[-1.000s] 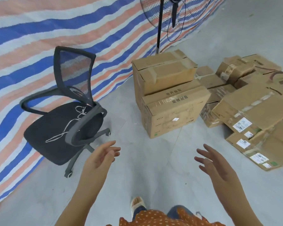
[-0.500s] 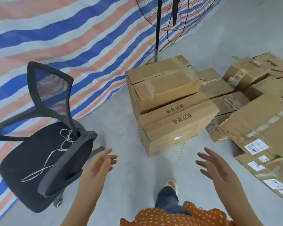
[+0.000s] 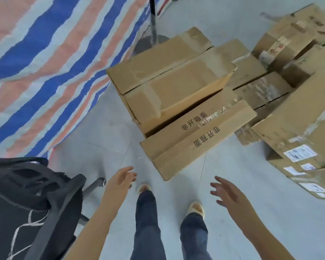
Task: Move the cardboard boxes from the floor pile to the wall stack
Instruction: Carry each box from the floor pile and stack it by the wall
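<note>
Both hands, the left hand (image 3: 120,180) and right hand (image 3: 228,193), hold nothing and spread wide, ready to grab the front box (image 3: 197,136).

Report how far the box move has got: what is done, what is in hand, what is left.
Done: two large brown cardboard boxes stand beside the striped tarpaulin wall, the printed one in front.
In hand: nothing; the left hand and right hand are open and empty over the grey floor.
Left: the floor pile of labelled cardboard boxes on the right is untouched.
</note>
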Available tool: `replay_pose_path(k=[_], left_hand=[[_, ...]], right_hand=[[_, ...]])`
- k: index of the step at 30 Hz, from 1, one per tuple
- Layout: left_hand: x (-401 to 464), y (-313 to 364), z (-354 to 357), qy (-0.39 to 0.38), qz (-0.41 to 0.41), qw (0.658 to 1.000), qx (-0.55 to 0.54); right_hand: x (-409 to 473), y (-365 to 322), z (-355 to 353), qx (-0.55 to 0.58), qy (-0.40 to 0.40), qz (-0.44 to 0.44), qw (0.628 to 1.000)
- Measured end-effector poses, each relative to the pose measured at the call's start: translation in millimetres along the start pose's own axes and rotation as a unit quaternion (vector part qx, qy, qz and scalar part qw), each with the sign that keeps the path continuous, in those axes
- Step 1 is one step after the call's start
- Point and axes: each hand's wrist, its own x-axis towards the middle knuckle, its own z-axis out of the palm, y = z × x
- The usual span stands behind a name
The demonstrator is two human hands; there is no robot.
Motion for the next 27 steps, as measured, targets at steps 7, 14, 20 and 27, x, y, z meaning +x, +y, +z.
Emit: replay_pose_path(k=[7,14,20,27], left_hand=[[208,-19,38,-0.092,-0.068,0.976,0.185],[310,-75,61,-0.204,-0.059,0.938,0.275],[330,-95,58,-0.250,-0.079,0.938,0.225],[291,-75,74,-0.334,-0.019,0.900,0.280]], right_hand=[[130,48,117,0.154,0.076,0.206,0.963],[203,104,200,0.217,0.074,0.263,0.937],[212,127,212,0.307,0.055,0.274,0.910],[179,131,177,0.384,0.067,0.277,0.878]])
